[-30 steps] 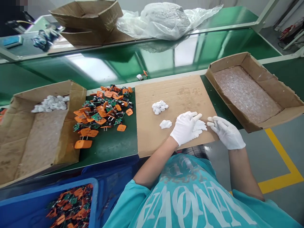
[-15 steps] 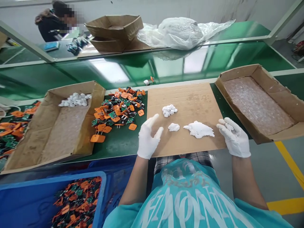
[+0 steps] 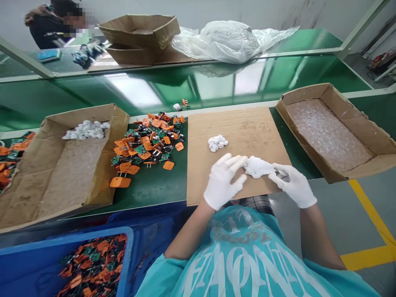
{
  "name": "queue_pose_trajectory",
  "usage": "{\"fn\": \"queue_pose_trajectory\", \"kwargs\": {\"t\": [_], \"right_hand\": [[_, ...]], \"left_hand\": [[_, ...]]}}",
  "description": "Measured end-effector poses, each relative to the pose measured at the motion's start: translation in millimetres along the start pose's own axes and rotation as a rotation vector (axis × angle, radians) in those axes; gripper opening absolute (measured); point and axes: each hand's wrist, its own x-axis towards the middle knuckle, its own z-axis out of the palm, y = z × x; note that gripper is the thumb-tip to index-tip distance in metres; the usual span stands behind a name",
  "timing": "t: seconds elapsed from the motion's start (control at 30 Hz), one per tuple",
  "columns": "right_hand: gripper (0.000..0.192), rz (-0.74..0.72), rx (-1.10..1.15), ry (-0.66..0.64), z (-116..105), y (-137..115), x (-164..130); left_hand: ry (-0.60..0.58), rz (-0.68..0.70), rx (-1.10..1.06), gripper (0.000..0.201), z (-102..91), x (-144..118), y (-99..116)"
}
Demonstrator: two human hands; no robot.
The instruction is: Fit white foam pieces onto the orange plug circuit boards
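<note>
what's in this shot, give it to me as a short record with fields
left hand: gloved left hand, fingers spread, over the cardboard sheet, next to the white lump
right hand: gloved right hand, fingertips at the lump's right edge
white lump: lies on the sheet between both hands
small white pile: white pieces farther back on the sheet
left of sheet: orange and green parts on the green table
boxes: left box with white pieces; right box
blue bin: blue bin with more orange parts

Cardboard sheet (image 3: pixel 235 123) lies mid-bench; small caps pile (image 3: pixel 217 142) on it. Plug parts heap (image 3: pixel 148 138) just left, w/ open box (image 3: pixel 71 165) further left. Tray box (image 3: pixel 334 132) right; bin (image 3: pixel 62 264) below-left.
</note>
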Motion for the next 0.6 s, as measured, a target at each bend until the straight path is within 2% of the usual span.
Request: {"fn": "queue_pose_trajectory", "kwargs": {"t": [0.07,0.13,0.23,0.33,0.4,0.47,0.53,0.6], "right_hand": [[0.048,-0.065,-0.065,0.105,8.7,0.9,-0.6],[0.043,-0.133,-0.108,0.168,16.2,4.3,0.4],[0.034,-0.200,-0.188,0.201,21.3,9.0,3.2],[0.025,-0.217,-0.192,0.197,20.3,9.9,4.6],[0.020,-0.174,-0.108,0.142,17.8,9.6,3.8],[0.018,-0.054,0.064,0.074,14.2,9.9,1.9],[0.022,0.085,0.281,0.099,9.1,11.0,0.3],[0.032,0.148,0.451,0.187,3.1,12.8,0.0]], "left_hand": [[-0.110,0.104,0.046,0.048,18.2,14.5,14.5],[-0.172,0.163,0.099,0.052,36.3,27.9,25.1],[-0.233,0.211,0.163,0.048,56.2,41.0,32.6],[-0.253,0.206,0.170,0.041,65.1,43.9,32.9],[-0.247,0.187,0.151,0.039,67.1,42.6,31.6],[-0.241,0.176,0.134,0.040,67.7,41.2,30.4],[-0.241,0.173,0.121,0.041,67.8,40.9,29.8],[-0.245,0.172,0.101,0.042,68.0,41.3,29.4]]}}
